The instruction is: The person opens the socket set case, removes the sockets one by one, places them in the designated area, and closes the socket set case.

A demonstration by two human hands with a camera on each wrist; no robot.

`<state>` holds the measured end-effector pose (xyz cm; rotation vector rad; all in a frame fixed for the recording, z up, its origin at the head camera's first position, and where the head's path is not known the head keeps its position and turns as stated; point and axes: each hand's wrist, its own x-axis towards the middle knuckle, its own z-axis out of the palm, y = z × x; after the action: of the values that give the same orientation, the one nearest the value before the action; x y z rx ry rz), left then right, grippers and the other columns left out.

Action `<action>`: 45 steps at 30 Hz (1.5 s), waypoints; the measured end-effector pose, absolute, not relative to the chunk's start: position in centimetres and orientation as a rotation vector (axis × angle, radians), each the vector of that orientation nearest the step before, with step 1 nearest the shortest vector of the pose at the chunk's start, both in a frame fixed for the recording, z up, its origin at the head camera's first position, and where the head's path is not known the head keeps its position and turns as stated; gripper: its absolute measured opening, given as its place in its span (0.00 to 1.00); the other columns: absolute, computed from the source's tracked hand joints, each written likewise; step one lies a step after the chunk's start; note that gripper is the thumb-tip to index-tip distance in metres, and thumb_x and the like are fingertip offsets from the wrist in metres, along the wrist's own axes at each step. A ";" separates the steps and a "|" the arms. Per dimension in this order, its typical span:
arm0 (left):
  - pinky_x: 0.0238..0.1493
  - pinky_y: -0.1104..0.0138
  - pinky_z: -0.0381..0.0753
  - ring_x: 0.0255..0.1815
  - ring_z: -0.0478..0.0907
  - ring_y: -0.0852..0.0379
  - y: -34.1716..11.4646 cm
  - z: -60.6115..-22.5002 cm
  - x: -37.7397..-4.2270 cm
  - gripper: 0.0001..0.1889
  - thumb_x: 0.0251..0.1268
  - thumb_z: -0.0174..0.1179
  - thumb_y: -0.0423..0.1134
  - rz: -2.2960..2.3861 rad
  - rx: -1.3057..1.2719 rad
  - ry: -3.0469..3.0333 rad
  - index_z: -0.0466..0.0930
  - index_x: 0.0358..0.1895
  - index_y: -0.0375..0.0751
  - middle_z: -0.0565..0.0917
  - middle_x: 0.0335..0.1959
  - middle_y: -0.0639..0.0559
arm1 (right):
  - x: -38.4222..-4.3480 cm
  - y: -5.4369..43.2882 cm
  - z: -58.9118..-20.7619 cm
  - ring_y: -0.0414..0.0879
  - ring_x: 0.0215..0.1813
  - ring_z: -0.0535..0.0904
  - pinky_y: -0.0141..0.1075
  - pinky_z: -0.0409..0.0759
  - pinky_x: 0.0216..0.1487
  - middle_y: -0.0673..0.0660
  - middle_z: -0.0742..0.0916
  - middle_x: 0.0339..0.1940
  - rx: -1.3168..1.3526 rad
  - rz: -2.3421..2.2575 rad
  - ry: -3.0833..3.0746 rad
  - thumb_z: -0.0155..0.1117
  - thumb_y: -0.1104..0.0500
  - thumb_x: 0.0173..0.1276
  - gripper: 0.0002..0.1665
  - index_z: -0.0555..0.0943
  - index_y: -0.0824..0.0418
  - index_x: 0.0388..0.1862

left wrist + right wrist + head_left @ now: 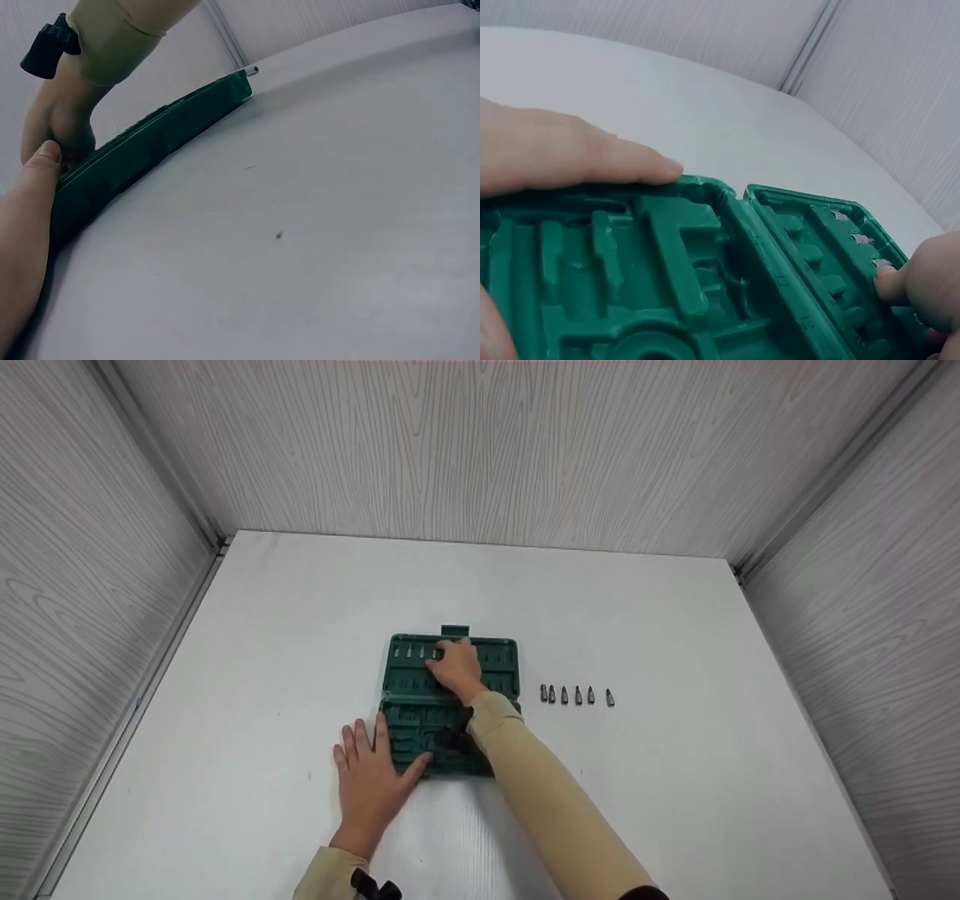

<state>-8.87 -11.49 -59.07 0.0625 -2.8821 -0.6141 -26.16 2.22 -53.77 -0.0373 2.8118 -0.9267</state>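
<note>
You are working at a white bench [675,622] with a green case [496,675] lying open in front of you, its two halves flat and its clasp tab [455,630] pointing away from you. Your left hand [371,787] is resting at the near half's left front corner, fingers straight and spread; the index is lying along the left rim, and the thumb is reaching over the front edge. It is steadying no bit.

Your right hand [459,666] is reaching across the near half into the far half, fingers bent down at the far row of slots. You are keeping your hands apart from each other. The right thumb is sitting just beside the seated bits [409,652], four of which are showing at the left end of that row. The fingertips are partly hidden, so I cannot tell whether you are pinching a bit or only touching one.

To the right of the case, six loose bits [578,696] are standing or lying in a row on the bench, the rightmost spaced a little wider. You are wearing tan sleeves [555,780], and grey wood-grained walls [480,450] are enclosing the bench's far edge and both sides.
</note>
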 end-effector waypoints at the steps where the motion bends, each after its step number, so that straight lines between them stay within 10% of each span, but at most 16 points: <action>1: 0.64 0.40 0.40 0.71 0.42 0.32 -11.4 -59.1 -8.9 0.55 0.50 0.42 0.79 -0.613 0.064 -2.881 0.49 0.73 0.38 0.52 0.69 0.29 | -26.2 2.3 -53.7 0.52 0.57 0.69 0.43 0.72 0.50 0.59 0.72 0.58 -0.025 -0.942 2.803 0.60 0.49 0.66 0.24 0.76 0.54 0.60; 45: 0.65 0.41 0.39 0.71 0.41 0.33 -11.4 -59.1 -8.6 0.55 0.50 0.41 0.79 -0.592 0.090 -2.884 0.49 0.73 0.39 0.52 0.69 0.29 | -26.2 2.0 -53.5 0.51 0.51 0.73 0.45 0.74 0.46 0.59 0.76 0.53 -0.025 -1.016 2.810 0.59 0.52 0.68 0.19 0.75 0.55 0.55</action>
<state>-8.61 -11.42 -59.11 0.0905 -2.8844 -0.5923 -26.18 1.97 -53.47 -0.0247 2.8101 -1.0161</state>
